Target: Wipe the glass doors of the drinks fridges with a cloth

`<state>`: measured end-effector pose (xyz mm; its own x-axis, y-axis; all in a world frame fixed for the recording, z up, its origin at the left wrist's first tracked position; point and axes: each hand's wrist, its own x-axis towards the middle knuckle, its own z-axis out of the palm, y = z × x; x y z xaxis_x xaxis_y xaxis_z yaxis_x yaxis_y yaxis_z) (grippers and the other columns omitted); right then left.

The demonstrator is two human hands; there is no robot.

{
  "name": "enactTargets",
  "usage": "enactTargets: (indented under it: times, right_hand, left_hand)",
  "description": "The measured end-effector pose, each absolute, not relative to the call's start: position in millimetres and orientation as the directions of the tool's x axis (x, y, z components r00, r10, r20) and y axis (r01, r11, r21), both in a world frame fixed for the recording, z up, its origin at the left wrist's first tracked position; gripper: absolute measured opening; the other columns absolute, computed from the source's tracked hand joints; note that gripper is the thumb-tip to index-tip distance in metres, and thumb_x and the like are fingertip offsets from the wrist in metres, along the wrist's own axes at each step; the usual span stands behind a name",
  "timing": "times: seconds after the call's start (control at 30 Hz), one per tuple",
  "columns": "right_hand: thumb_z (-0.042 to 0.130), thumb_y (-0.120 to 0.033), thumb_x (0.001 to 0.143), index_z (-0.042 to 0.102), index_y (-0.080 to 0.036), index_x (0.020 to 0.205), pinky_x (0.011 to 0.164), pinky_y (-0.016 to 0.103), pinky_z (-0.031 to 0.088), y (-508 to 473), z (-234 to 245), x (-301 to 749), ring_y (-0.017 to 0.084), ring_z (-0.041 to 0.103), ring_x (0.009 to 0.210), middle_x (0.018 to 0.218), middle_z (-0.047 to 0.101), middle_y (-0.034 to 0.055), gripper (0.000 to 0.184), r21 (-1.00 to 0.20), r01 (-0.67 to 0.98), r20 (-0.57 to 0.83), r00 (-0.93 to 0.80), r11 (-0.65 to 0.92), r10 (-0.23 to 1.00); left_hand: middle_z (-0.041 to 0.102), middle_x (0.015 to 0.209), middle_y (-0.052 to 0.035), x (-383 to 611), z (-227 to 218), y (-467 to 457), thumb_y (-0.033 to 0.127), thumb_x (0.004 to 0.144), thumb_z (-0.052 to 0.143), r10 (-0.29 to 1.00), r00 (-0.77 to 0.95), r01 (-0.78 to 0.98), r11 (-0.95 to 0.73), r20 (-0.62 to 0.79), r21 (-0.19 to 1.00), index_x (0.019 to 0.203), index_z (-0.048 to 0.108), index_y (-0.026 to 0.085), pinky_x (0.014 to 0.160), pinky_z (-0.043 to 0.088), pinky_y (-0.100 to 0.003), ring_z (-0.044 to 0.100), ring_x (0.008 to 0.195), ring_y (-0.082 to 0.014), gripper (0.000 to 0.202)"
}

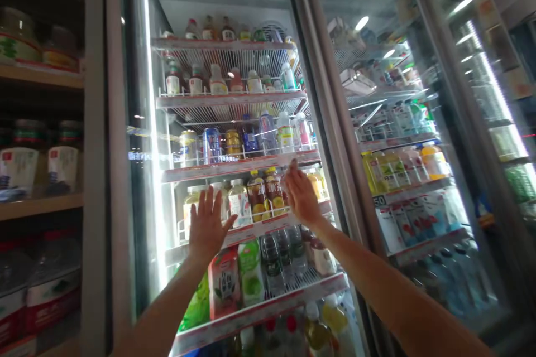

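Note:
My left hand (206, 228) is raised with its fingers spread and nothing in it. It is held up before the glass door of the lit drinks cooler (113, 139), in front of the bottles with white labels (240, 201). Further right, my right hand (305, 195) reaches up with its fingers stretched and fairly close together, near the dark bottles with yellow caps (274, 189). A pale blur shows beside its fingertips; I cannot tell what it is. Whether either palm touches the glass is also unclear.
Cans (211, 145), a red carton (224, 281) and a green bottle (251, 273) fill the cooler shelves. A metal door frame (324, 83) divides it from the neighbouring cooler with yellow drinks (377, 173). At the left, wooden shelves (42, 206) hold large jars (62, 162).

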<state>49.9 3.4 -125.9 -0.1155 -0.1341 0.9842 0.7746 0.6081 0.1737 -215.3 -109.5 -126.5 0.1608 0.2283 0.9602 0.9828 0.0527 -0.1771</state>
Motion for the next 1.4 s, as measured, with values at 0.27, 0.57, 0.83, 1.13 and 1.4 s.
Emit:
enactTargets:
  times: [0.27, 0.57, 0.83, 1.13, 1.4]
  right_hand:
    - [0.031, -0.024, 0.091, 0.035, -0.011, 0.138, 0.107, 0.051, 0.029, 17.2, -125.7, 78.7, 0.025, 0.021, 0.138, 0.144, 0.035, 0.0151, 0.048, -0.081, 0.817, 0.972, 0.191, 0.571, -0.135]
    - [0.036, -0.022, 0.09, 0.036, -0.017, 0.138, 0.108, 0.046, 0.03, 10.4, -159.5, 73.6, 0.021, 0.019, 0.139, 0.143, 0.038, 0.0095, 0.048, 0.225, 0.785, 0.973, -0.146, 0.577, -0.18]
    - [0.036, -0.02, 0.089, 0.036, -0.019, 0.138, 0.108, 0.046, 0.032, 0.9, -188.7, 68.8, 0.022, 0.021, 0.138, 0.144, 0.036, 0.0089, 0.049, 0.263, 0.748, 0.963, -0.246, 0.61, -0.114]
    - [0.034, -0.019, 0.09, 0.02, -0.017, 0.144, 0.106, 0.053, 0.031, 0.3, -206.5, 64.1, 0.026, 0.018, 0.139, 0.149, 0.026, 0.0118, 0.056, -0.01, 0.808, 0.992, 0.081, 0.589, -0.094]
    - [0.034, -0.02, 0.091, 0.022, -0.018, 0.144, 0.106, 0.053, 0.032, 6.2, -237.2, 92.2, 0.026, 0.022, 0.137, 0.147, 0.03, 0.0121, 0.054, -0.04, 0.839, 0.995, 0.083, 0.543, -0.054]
  left_hand:
    - [0.026, 0.148, -0.0162, -210.0, -133.0, -103.9, 0.052, 0.089, 0.029, 0.165, 0.156, 0.983, 0.07, 0.974, -0.169, 0.141, 0.027, 0.01, 0.11, 0.016, -0.053, 0.013, 0.14, -0.0289, 0.066]
    - [0.024, 0.149, -0.015, -206.5, -143.6, -103.4, 0.052, 0.089, 0.03, 0.184, 0.104, 0.993, 0.037, 0.977, -0.113, 0.142, 0.025, 0.013, 0.111, 0.014, -0.052, 0.012, 0.14, -0.0282, 0.066]
    - [0.022, 0.15, -0.0156, -202.8, -157.3, -106.1, 0.06, 0.085, 0.034, 0.212, 0.098, 0.993, 0.044, 0.972, -0.109, 0.144, 0.019, 0.015, 0.111, 0.01, -0.054, 0.009, 0.14, -0.0296, 0.076]
    - [0.021, 0.15, -0.0162, -194.3, -190.4, -107.7, 0.055, 0.087, 0.037, 0.198, 0.11, 0.99, 0.061, 0.974, -0.124, 0.145, 0.014, 0.016, 0.111, 0.009, -0.055, 0.01, 0.14, -0.0306, 0.074]
    - [0.023, 0.149, -0.0159, -184.5, -230.4, -106.9, 0.047, 0.089, 0.039, 0.229, 0.109, 0.989, 0.072, 0.967, -0.128, 0.145, 0.012, 0.018, 0.11, 0.013, -0.055, 0.011, 0.14, -0.0296, 0.069]
